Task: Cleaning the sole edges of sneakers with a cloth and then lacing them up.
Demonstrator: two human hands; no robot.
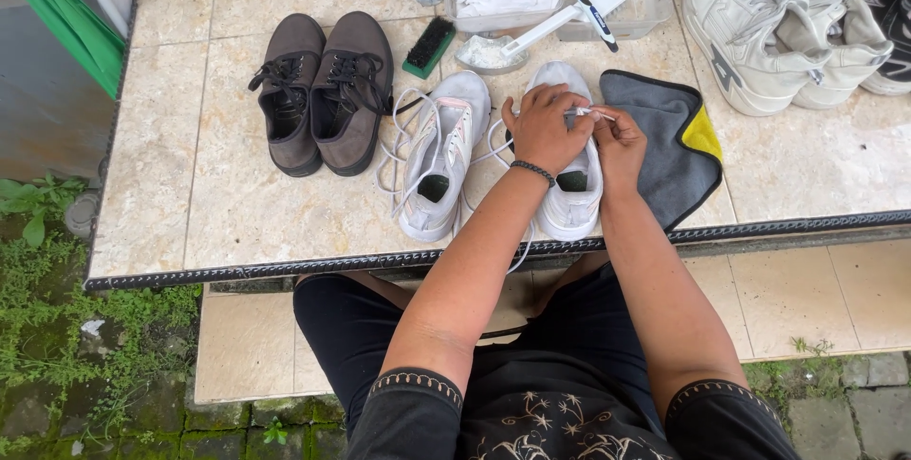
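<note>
One head-worn view looks steeply down from close above, facing twelve o'clock across the beige tiled stone table [190, 185].

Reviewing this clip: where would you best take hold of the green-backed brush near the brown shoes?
Probably grip the green-backed brush across its long sides, coming from above. It lies flat, bristles up, on the tiled table, with open space on both sides between the brown shoes and bowl.

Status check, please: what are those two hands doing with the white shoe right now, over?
Left hand and right hand both pinching a white lace over the right white shoe. Other white shoe alongside, laces loose. Grey cloth beside, nothing blocking.
</note>
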